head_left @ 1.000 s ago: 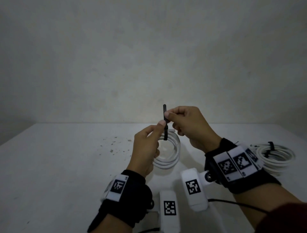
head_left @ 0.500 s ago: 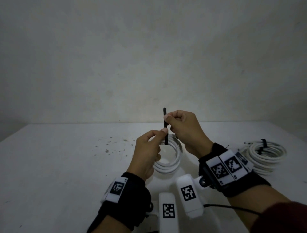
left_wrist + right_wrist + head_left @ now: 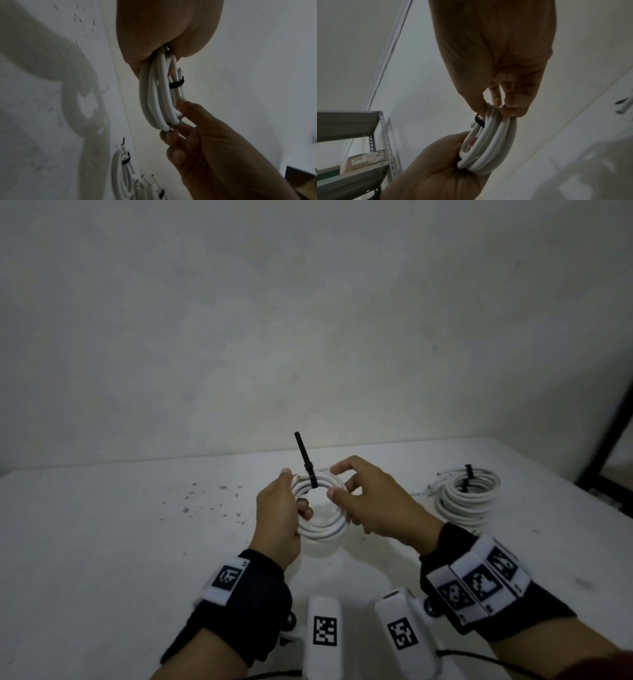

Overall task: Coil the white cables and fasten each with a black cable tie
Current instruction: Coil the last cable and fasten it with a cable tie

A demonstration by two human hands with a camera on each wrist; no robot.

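Observation:
A coiled white cable [image 3: 325, 529] hangs in the air above the white table [image 3: 102, 542], between my two hands. A black cable tie [image 3: 308, 467] wraps its top, and the tie's free tail sticks upward. My left hand [image 3: 284, 515] grips the coil's left side with curled fingers. My right hand [image 3: 363, 508] pinches the coil's right side between thumb and fingers. In the left wrist view the tie [image 3: 176, 83] bands the coil [image 3: 157, 102]. From the right wrist the coil [image 3: 491, 143] and tie [image 3: 479, 121] show between both hands.
Tied white coils [image 3: 469, 494] lie at the table's right, also seen as the tied coils [image 3: 123, 174] in the left wrist view. Dark specks [image 3: 205, 494] dot the table's left. A metal shelf rack [image 3: 359, 148] with boxes stands beside the wall.
Both hands let go of the tie's tail and dropped to the coil's sides. The tie now stands free on top of the coil, tail leaning left.

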